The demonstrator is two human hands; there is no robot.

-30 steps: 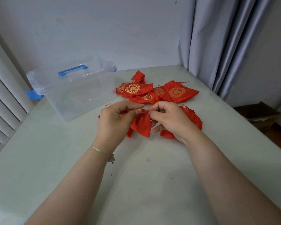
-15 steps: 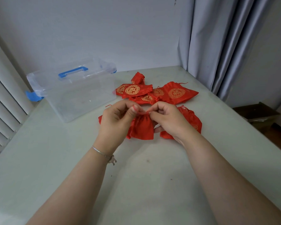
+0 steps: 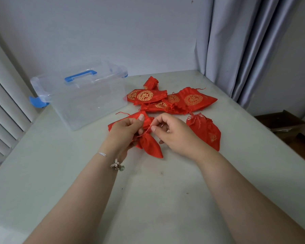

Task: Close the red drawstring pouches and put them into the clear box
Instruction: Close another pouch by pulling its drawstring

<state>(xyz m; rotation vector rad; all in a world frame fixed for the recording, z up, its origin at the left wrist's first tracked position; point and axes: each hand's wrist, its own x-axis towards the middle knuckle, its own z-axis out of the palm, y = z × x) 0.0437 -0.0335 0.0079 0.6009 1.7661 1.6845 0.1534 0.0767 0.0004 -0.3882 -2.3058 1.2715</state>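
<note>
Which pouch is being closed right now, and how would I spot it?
Start at the clear box with the blue handle at the table's back left, then come toward the two hands. The pouch hangs between them: the left hand pinches its gathered neck and the right hand pinches its string. Unlike the others, it is lifted, not lying flat.

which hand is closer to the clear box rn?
Left. The left hand sits just front-right of the clear box, gripping the red pouch. The right hand is farther right, beyond the pouch, pinching its drawstring.
</note>
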